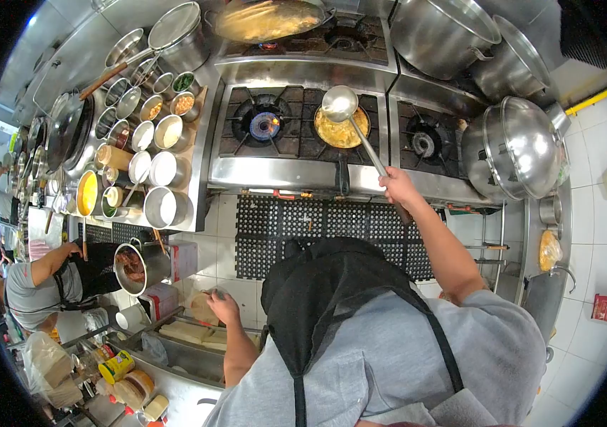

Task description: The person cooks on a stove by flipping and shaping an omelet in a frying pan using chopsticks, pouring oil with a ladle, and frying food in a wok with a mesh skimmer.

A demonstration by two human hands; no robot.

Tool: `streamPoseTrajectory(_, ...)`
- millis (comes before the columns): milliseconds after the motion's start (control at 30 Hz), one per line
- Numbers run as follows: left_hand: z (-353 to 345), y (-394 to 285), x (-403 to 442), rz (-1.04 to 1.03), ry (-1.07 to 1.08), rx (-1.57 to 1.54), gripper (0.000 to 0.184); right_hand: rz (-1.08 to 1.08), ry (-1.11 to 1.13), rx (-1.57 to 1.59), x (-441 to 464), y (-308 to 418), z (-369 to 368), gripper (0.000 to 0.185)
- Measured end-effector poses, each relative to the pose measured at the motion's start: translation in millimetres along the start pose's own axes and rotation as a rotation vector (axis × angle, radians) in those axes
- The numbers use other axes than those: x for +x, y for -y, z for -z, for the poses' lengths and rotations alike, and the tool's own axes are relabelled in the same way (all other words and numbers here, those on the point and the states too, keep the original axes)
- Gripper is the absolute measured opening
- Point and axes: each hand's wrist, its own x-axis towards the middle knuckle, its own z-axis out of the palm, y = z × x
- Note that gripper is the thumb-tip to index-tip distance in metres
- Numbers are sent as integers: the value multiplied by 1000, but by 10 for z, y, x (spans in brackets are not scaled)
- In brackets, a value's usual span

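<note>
My right hand is closed around the handle of a large metal ladle. The ladle's round bowl hangs over a frying pan and hides part of it. Yellow, egg-like food covers the pan's bottom. The pan rests on the middle burner, its dark handle pointing toward me. Low on the left, my left hand has its fingers curled beside a pale round item. Something small and greyish shows at those fingers, too small to name.
A lit burner is left of the pan. Behind it stands a wide pan of frying food. Several metal containers of ingredients crowd the left counter. Large pots stand at the right. A co-worker is near a meat pot.
</note>
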Motion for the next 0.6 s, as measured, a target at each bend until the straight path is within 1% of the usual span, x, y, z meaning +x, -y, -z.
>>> streamPoseTrajectory(100, 55, -60, -49, -7, -10, -19, 42, 11, -30, -6, 75, -79, 141, 20)
streamPoseTrajectory(133, 28, -42, -38, 2, -2, -22, 42, 34, -22, -66, 31, -56, 201, 22)
streamPoseTrajectory(200, -46, 15, -24, 22, 16, -31, 42, 36, -12, -79, -92, -32, 302, 23)
streamPoseTrajectory(433, -165, -35, -2, -55, -7, -60, 42, 16, -13, -229, -506, -72, 540, 23)
streamPoseTrajectory(533, -151, -98, 40, -127, -27, -69, 44, 127, -55, -517, -568, -221, 669, 22)
streamPoseTrajectory(600, -172, -101, 69, -158, -37, -68, 44, 359, -161, -654, -461, -464, 710, 23)
